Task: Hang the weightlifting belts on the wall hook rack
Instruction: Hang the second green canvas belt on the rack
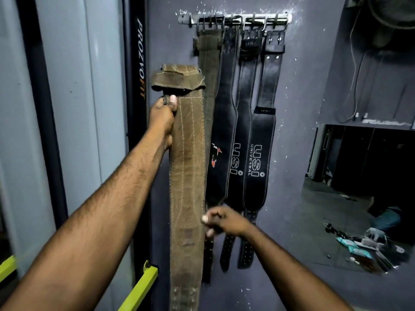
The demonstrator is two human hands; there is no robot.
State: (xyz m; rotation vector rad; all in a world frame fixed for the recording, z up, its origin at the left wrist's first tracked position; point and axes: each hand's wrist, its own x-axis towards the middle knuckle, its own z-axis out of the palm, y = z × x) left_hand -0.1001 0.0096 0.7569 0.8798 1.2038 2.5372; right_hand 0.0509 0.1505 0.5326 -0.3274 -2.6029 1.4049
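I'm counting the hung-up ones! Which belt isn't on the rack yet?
The brown belt gripped by the left hand. The other four, one brown and three black, hang from the hook rack.

Dim, cool indoor light; the recess (370,164) at the picture's right sits in deep shadow. Glossy black leather belts (258,153) catch soft sheen. The worn brown leather belt (186,164) is sharp, the right hand (224,221) motion-blurred; edges bow.

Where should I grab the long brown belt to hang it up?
Grab the brown belt high up, just under its folded top end, coming from its left edge, where the left hand has its grip. It hangs long and limp, so a high hold lets it dangle straight and brings the top near the hook rack.
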